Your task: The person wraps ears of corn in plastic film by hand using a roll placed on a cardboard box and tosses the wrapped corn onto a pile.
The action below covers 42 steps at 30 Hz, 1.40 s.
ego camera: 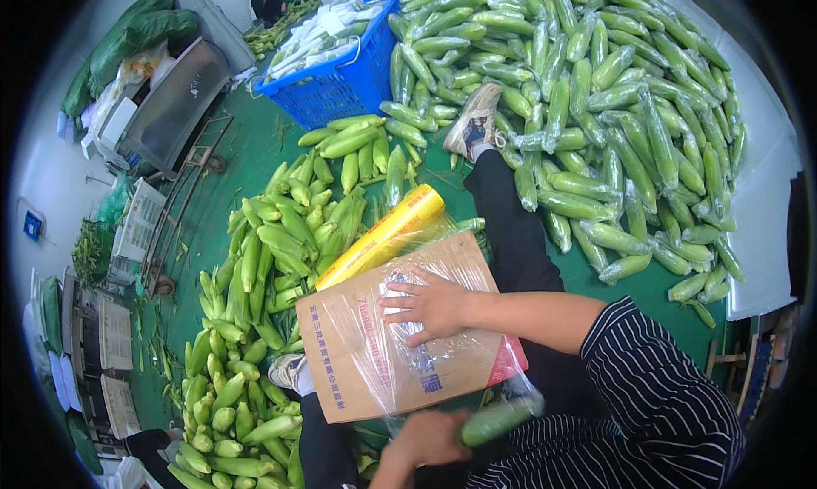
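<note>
A cardboard box [408, 355] with printed writing lies tilted across my lap, clear plastic film stretched over its top. My right hand [434, 307] rests flat on that film, palm down with fingers spread, holding nothing. Below the box's near edge, my left hand [431, 438] grips one end of a green ear of corn [501, 419], slightly blurred, with film about its far end. Against the box's far edge lies a yellow roll of cling film [383, 233] bearing red writing. Unwrapped ears of corn in green husks [281, 233] are heaped beyond and left of the box.
Film-wrapped ears of corn [606, 119] form a big pile at upper right, beside my shoe [475, 122]. A blue plastic crate [338, 83] stands at the top, filled with packed goods. A metal hand cart [191, 176] and several pale crates [137, 233] line the left side.
</note>
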Tool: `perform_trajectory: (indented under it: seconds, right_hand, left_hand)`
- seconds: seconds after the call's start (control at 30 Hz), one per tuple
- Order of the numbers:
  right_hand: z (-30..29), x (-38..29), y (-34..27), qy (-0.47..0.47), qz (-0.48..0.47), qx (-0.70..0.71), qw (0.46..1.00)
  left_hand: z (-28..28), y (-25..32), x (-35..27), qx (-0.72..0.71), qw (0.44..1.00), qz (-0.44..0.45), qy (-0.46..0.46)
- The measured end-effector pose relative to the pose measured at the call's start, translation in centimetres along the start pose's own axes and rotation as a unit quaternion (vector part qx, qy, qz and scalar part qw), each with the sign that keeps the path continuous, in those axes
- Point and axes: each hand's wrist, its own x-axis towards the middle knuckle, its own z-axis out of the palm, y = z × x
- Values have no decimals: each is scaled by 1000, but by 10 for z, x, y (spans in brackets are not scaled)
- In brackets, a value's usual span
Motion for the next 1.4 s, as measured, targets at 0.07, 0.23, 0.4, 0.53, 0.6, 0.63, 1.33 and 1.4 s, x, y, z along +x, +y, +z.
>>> perform_trajectory:
  seconds: [0.07, 0.23, 0.4, 0.53, 0.6, 0.63, 1.33, 1.4]
  right_hand:
    - [7, -19, -7, -26, 23, 90, 995]
    - [-29, -122, -118, -378, -64, 378, 843]
    - [23, -231, -171, -134, 219, 523, 813]
    - [39, -200, -171, 344, 327, 766, 435]
    - [-10, -133, -171, 412, 303, 826, 239]
    - [-21, -114, -173, 398, 281, 857, 169]
    - [14, -169, 31, 354, 426, 341, 760]
    - [21, -170, 26, 324, 400, 294, 806]
  left_hand:
    - [32, 17, 11, -93, 986, 23, -135]
    - [124, 8, -34, -344, 934, -6, 101]
    - [187, 1, -55, -622, 722, 7, 304]
    - [128, 30, -24, -733, 273, -17, 623]
    - [113, 37, 7, -647, 288, 97, 699]
    - [96, 52, 26, -649, 302, 160, 680]
    - [-175, -385, 88, -60, 779, -137, 609]
    - [-222, -378, 115, 72, 835, 7, 545]
